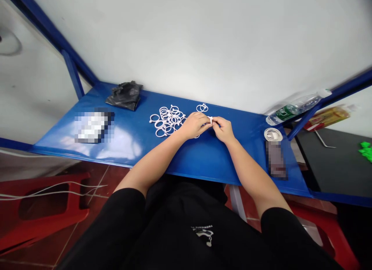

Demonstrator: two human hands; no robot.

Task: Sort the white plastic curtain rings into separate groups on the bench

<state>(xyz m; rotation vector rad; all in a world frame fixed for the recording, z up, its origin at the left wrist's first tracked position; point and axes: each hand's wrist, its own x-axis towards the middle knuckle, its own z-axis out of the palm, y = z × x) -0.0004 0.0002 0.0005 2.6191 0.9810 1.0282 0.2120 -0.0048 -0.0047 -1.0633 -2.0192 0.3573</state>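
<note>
Sitting between both hands (195, 125) (223, 129): a white piece (211, 120).

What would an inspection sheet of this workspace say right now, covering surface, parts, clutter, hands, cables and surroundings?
Surface: glossy blue tabletop against a pale wall.
Parts: white rings heaped beside the left hand; a smaller group lies beyond the hands.
Clutter: black bag and a pixelated item at left; green-labelled bottle, white roll and pixelated dark item at right.
Hands: left hand and right hand together pinch a small white piece.
Cables: white cables at lower left, by a red stool.
Surroundings: blue frame; dark side table at right bearing green pieces.
</note>
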